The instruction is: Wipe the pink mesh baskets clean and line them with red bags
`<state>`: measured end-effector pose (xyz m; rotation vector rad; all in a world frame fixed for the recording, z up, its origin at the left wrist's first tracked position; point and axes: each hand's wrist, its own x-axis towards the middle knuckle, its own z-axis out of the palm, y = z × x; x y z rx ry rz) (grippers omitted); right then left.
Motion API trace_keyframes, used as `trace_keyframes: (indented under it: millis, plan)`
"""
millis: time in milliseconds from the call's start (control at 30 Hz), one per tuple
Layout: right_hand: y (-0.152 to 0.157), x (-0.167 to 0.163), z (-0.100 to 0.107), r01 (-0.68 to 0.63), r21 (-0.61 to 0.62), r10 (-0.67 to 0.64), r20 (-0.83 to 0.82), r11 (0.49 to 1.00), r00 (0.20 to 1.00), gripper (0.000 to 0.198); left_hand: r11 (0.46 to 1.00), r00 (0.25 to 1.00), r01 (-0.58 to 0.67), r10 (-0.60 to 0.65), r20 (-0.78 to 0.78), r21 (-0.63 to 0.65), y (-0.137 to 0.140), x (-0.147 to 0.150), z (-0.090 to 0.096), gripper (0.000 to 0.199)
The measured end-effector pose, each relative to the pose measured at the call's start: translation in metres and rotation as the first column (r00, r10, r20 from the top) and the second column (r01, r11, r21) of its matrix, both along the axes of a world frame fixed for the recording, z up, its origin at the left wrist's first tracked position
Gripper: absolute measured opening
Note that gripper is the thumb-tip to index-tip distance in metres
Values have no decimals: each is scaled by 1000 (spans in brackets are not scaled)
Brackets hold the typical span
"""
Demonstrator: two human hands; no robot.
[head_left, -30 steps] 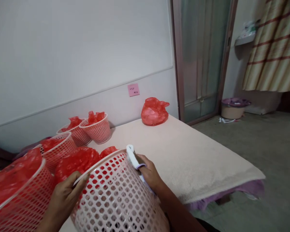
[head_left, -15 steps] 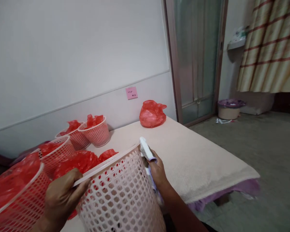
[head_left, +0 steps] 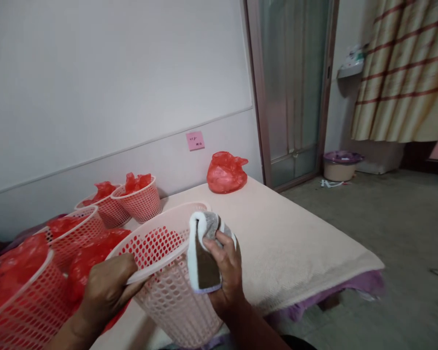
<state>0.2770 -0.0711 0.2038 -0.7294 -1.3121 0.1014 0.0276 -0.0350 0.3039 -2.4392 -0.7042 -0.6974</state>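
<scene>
left hand (head_left: 109, 287): closed over a rim, thumb and fingers on either side; apparently so gripped to steady the mesh basket (head_left: 178, 304), which tilts just ahead of and between both hands; right hand (head_left: 228, 272): pinching a striped cloth (head_left: 206, 270), thumb across its face; folded, probably, to make a thick pad that fits the palm; whether it touches the rim, cannot be told; left of the left hand: four lined baskets (head_left: 141, 204), seemingly grouped to leave room at the right; beyond the right hand: a red bag (head_left: 226, 175), set near the wall (head_left: 113, 73); surface, under and past both hands: a cream cover (head_left: 295, 243), purple fabric (head_left: 365, 288) below its edge; room, far right of the right hand: glass door (head_left: 292, 92), bin (head_left: 337, 171), striped curtain (head_left: 397, 73).
</scene>
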Motion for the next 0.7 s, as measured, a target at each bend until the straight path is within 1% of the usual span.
trace_keyframes:
  millis: [67, 100, 167, 200, 267, 300, 333, 367, 400, 467, 500, 600, 667, 700]
  plan:
    - [2, -1, -2, -7, -1, 7, -37, 1000, 999, 52, 998, 999, 26, -25, 27, -53, 1, -6, -9, 34]
    - [7, -1, -3, -23, -19, 21, -103, 1000, 994, 50, 996, 998, 48, -45, 44, -81, 1, -10, -11, 33]
    - [21, 2, -9, -88, -112, 52, -290, 990, 956, 44, 986, 994, 86, -76, 76, -144, 0, -19, -13, 30]
    - [30, 4, -12, -141, -174, 64, -389, 975, 919, 41, 980, 992, 102, -88, 90, -169, 0, -23, -14, 29]
    - [46, 7, -20, -273, -274, 86, -542, 922, 836, 37, 974, 989, 119, -98, 115, -192, -1, -30, -13, 28]
    - [53, 8, -23, -328, -309, 96, -581, 893, 808, 37, 974, 989, 115, -92, 119, -197, -1, -33, -12, 27]
    - [57, 7, -26, -360, -335, 101, -594, 871, 798, 37, 974, 990, 103, -81, 116, -202, -1, -36, -11, 26]
    - [60, 5, -28, -366, -353, 102, -586, 861, 804, 39, 973, 992, 84, -62, 106, -216, -1, -37, -9, 23]
    - [60, 3, -29, -351, -364, 98, -560, 863, 823, 40, 969, 995, 58, -38, 87, -238, -2, -38, -6, 19]
    - [58, -5, -30, -295, -373, 81, -492, 880, 867, 41, 963, 998, -15, 31, 59, -268, -5, -39, 0, 4]
    - [56, -10, -29, -272, -370, 76, -466, 889, 882, 41, 962, 995, -64, 82, 58, -264, -8, -38, 3, 10]
    - [49, -24, -27, -227, -336, 86, -387, 914, 918, 42, 954, 968, -225, 242, 67, -200, -17, -32, 11, 41]
    - [44, -32, -27, -191, -304, 92, -314, 933, 945, 43, 944, 955, -281, 293, 46, -174, -24, -24, 15, 49]
    - [41, -35, -27, -172, -290, 90, -275, 941, 957, 44, 938, 952, -295, 305, 30, -182, -27, -18, 17, 52]
